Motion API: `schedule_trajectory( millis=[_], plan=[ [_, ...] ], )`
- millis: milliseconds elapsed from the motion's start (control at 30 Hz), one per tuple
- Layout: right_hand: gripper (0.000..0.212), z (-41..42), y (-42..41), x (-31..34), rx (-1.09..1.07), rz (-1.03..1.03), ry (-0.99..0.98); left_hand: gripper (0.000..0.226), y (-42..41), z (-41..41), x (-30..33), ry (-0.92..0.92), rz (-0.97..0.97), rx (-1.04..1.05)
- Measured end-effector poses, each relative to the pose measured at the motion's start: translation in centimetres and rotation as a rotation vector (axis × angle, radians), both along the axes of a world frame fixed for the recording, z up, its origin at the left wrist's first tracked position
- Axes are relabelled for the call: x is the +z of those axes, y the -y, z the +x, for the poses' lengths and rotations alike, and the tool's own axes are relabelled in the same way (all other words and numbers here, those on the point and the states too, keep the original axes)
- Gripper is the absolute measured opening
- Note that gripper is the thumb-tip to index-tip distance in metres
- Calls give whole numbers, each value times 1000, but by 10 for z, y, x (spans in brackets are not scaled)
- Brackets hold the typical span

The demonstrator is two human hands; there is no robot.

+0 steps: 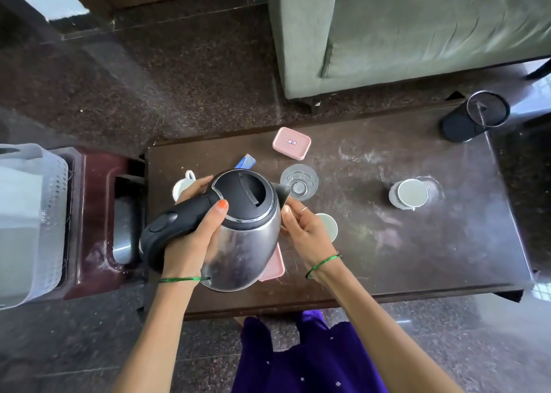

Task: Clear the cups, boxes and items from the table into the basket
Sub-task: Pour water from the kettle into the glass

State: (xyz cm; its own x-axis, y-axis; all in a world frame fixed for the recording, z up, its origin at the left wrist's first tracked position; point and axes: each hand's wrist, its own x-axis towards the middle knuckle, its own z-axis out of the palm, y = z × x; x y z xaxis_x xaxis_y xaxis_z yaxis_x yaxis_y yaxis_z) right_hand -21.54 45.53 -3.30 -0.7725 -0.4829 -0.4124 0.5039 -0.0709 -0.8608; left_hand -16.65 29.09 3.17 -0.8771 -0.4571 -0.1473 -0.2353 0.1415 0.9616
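A steel kettle [244, 243] with a black lid and handle is lifted above the dark table [447, 243]. My left hand [193, 234] grips its black handle. My right hand [307, 231] presses against its spout side. Behind the kettle stand a clear glass [299, 181], a pink box [291, 143], a small blue packet [245, 162] and a white mug [182, 185], partly hidden. A paper cup [329, 225] sits under my right hand, and another pink box [275, 266] shows beneath the kettle. A further paper cup [409, 193] stands to the right. The white basket [50, 213] is at far left.
A black cylindrical container [474, 117] stands at the table's far right corner. A maroon plastic stool [98, 213] sits between basket and table. A grey-green sofa [417, 29] is behind the table. Dark stone floor surrounds everything.
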Motion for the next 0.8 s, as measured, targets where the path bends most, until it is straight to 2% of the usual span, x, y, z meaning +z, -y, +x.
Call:
schedule_trajectory(
  millis=[200,500,633,800],
  plan=[
    [26,-1,3,-26,-42,115,69,30,-3,-14,-12,21,-58,-25],
    [29,-2,6,-38,-86,210,98,24,-5,-30,-23,104,-124,-65],
    [29,-9,-8,-37,-39,324,-12,24,-3,-33,-27,161,-145,-27],
    [29,-35,-37,-36,-157,610,-236,25,-3,-34,-26,192,-139,3]
  ],
)
